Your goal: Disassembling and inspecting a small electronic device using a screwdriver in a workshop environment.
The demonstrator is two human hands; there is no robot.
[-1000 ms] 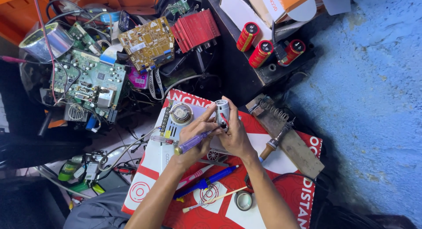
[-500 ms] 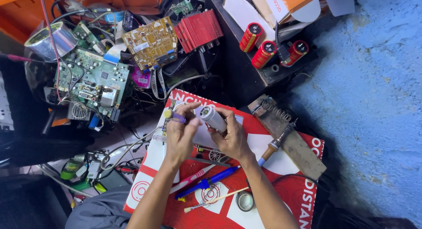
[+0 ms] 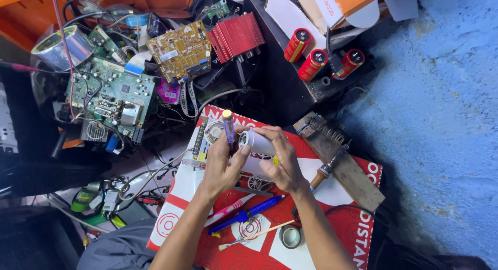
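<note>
A smooth white cylinder with a dull metallic end is held in the right hand, and a screwdriver with a glossy, translucent purple plastic handle is gripped in the left hand. Beneath them, glossy red and white printed cardboard is seen. At right, rough, matt blue-painted floor is shown. Shiny red sleeves are worn by the capacitors in the upper middle of the frame.
</note>
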